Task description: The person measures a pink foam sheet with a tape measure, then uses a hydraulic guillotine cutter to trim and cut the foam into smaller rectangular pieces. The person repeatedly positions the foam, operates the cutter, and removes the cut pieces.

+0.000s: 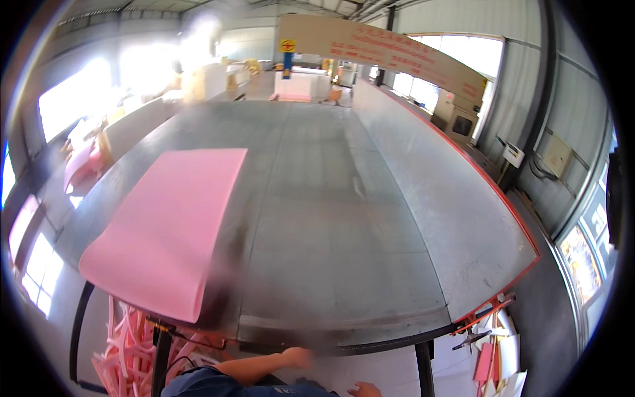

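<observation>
A smooth pink foam sheet [178, 212] lies on the left part of a long grey metal table [317, 218]. Its near end bulges and curls down by the table's front edge. My left hand [299, 358] is in front of that edge, to the right of the sheet and apart from it; motion blurs its fingers. Low at the bottom edge of the picture is my right hand [365, 389], partly cut off, with fingers somewhat apart and nothing seen in them.
A slanted metal side panel [436, 192] with a red rim borders the table's right. Pink foam strips [132, 351] heap under its left corner, with offcuts [496, 357] at lower right. A cardboard-coloured beam [383, 53] spans the far end.
</observation>
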Demonstrator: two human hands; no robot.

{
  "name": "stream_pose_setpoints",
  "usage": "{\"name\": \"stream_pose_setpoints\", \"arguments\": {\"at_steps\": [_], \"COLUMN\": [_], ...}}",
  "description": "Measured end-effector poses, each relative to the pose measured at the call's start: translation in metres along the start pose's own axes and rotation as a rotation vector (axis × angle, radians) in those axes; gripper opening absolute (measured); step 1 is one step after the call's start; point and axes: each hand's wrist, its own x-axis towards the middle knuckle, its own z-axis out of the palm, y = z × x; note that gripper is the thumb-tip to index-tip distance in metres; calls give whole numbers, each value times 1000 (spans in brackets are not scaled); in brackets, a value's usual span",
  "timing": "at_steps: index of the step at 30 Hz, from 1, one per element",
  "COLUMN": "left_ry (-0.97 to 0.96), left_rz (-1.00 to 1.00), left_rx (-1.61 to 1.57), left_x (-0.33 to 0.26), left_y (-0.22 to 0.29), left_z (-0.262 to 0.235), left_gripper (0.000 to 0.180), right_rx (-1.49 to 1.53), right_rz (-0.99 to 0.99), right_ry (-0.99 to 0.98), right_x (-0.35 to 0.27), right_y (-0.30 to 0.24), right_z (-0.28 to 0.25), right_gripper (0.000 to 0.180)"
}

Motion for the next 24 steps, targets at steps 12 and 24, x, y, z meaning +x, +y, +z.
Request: {"name": "stream_pose_setpoints", "arguments": {"at_steps": [12,24], "left_ry": [52,800], "left_rz": [486,1007], "left_rx": [303,-53], "left_x": [184,318], "left_y": [98,486], "left_z": [-117,-338], "left_gripper": [39,39], "right_rx": [187,541], "right_rz": [232,869], "right_ry": [-61,1350], "right_x": [13,-40], "right_y": [16,322], "right_z": [-120,-370], "right_gripper": [46,29]}}
